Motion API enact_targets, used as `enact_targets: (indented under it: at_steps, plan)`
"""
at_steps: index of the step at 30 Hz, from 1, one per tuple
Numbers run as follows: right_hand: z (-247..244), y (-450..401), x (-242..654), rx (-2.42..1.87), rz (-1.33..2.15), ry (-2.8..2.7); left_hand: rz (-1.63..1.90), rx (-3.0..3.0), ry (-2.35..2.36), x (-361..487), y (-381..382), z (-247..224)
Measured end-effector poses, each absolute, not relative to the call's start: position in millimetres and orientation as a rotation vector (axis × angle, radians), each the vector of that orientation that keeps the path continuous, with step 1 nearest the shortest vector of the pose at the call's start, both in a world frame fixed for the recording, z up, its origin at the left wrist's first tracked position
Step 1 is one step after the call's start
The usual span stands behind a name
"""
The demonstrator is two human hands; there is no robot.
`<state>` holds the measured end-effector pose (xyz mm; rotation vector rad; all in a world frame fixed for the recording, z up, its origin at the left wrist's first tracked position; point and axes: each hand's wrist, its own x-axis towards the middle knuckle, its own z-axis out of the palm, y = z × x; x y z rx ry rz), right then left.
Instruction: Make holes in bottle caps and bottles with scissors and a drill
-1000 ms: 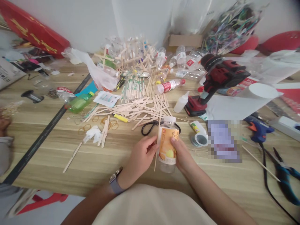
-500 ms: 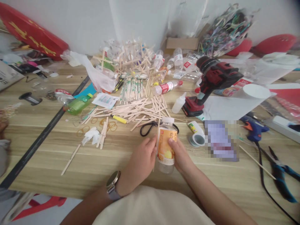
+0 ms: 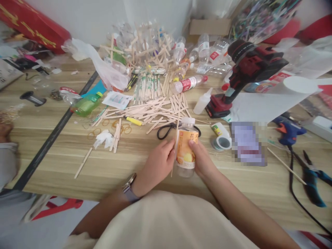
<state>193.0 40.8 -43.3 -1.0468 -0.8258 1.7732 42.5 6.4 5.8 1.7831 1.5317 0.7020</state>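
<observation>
My right hand [image 3: 203,157] is closed round a clear plastic bottle [image 3: 186,150] with an orange label and a white cap, its thumb lying on the label. The bottle stands upright in front of my body. My left hand [image 3: 161,157] is closed on a thin wooden stick [image 3: 177,133], which runs nearly upright along the bottle's left side. Whether stick and bottle touch, I cannot tell. Behind the bottle lie black-handled scissors [image 3: 166,129], partly hidden by it. Loose flat wooden sticks [image 3: 147,112] are heaped beyond.
A red and black cordless drill [image 3: 241,76] stands at the right, beside a small white squeeze bottle [image 3: 202,102]. Farther right are a blue glue gun [image 3: 289,131] and pliers [image 3: 311,188]. A green bottle [image 3: 86,104] lies at the left. Another person's arm [image 3: 7,155] shows at the left edge.
The view has shifted slightly, so most table things sit a little higher and farther right. Both hands keep their hold on the bottle and stick.
</observation>
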Motion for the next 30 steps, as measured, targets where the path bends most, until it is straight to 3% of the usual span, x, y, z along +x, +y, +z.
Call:
enact_targets:
  at_steps: [4, 10, 13, 18, 23, 30]
  plan:
    - [-42, 39, 193, -1.051, 1.792, -0.818, 0.687, 1.774, 1.546, 30, 8, 3]
    - [-43, 35, 194, -1.044, 1.825, -0.875, 0.489, 1.875, 2.017, -13, 21, -3]
    - [-50, 32, 194, -1.011, 1.811, -0.95, 0.558, 1.876, 2.125, -21, 21, -2]
    - [-55, 24, 193, -0.921, 1.76, -1.117, 0.75, 1.634, 1.508, 7, 10, 1]
    - [-40, 30, 197, -0.91, 1.337, -1.625, 0.756, 1.559, 1.449, 32, 7, 4]
    - [-21, 51, 217, -1.143, 0.915, -1.593, 0.534, 2.141, 1.601, 21, 3, -6]
